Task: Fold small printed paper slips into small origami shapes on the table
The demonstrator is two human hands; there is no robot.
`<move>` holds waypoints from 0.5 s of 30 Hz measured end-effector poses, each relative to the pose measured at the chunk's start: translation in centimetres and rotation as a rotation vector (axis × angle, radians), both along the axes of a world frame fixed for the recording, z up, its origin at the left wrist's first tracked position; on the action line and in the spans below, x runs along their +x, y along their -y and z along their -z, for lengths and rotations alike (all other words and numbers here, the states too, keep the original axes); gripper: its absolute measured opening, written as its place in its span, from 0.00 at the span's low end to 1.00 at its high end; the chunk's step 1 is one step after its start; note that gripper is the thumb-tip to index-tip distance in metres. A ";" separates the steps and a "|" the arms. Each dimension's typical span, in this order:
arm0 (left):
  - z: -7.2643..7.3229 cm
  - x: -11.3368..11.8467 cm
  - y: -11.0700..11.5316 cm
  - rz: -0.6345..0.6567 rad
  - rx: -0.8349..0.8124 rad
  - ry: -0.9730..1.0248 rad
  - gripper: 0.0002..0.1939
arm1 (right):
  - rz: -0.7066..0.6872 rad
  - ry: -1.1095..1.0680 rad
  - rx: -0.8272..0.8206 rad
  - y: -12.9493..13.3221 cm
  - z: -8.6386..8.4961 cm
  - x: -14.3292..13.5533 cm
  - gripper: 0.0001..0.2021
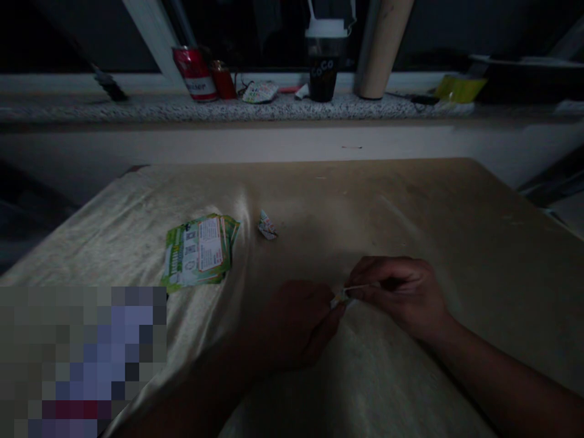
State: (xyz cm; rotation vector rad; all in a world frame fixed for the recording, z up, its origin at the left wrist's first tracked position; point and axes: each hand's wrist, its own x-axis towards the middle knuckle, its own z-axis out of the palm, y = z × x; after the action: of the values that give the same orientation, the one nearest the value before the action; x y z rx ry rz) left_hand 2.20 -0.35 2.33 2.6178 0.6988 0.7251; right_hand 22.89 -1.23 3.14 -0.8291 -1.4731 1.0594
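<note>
Between both hands, just above the tablecloth, is a small folded piece of printed paper. My left hand pinches its left side between thumb and fingers. My right hand is closed at its right end, thumb against fingertips, with a thin pale edge of the paper running between them. Most of the folded paper is hidden by the fingers, and the light is dim. Farther off, left of the hands, a small folded paper piece with a pointed top sits on the cloth.
A stack of green printed leaflets lies at left on the creased tablecloth. Along the stone windowsill stand a red can, a red lighter-like object, a lidded dark cup, a cardboard tube and a yellow packet.
</note>
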 end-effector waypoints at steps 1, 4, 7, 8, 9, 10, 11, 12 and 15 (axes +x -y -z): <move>0.0 0.0 0.0 0.002 0.005 0.002 0.19 | 0.001 0.023 0.006 0.0 0.0 0.1 0.05; 0.0 -0.1 -0.1 -0.022 0.025 0.002 0.17 | 0.022 0.119 0.080 0.0 -0.1 0.3 0.07; -0.2 -0.3 -0.2 -0.058 0.069 -0.003 0.16 | 0.051 0.208 0.213 -0.1 -0.4 0.5 0.08; -0.3 -0.3 -0.3 -0.064 0.088 -0.008 0.16 | 0.064 0.236 0.267 -0.1 -0.5 0.5 0.08; -0.4 -0.3 -0.3 -0.067 0.111 -0.018 0.16 | 0.075 0.266 0.324 -0.1 -0.6 0.6 0.09; -0.6 -0.3 -0.3 -0.067 0.137 -0.036 0.15 | 0.089 0.296 0.382 -0.1 -0.8 0.6 0.09; -0.8 -0.3 -0.3 -0.065 0.166 -0.055 0.15 | 0.104 0.327 0.434 -0.1 -0.9 0.6 0.09; -1.0 -0.3 -0.2 -0.057 0.193 -0.081 0.14 | 0.121 0.349 0.491 -0.2 -1.0 0.6 0.09; -1.5 0.1 0.1 -0.043 0.260 -0.140 0.13 | 0.167 0.372 0.634 -0.2 -1.2 0.5 0.06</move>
State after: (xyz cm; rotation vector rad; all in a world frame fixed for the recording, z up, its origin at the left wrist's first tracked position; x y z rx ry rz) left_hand 2.28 -0.50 3.87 2.9218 0.7464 0.6910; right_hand 23.38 -1.05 4.32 -0.6864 -1.8693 0.2740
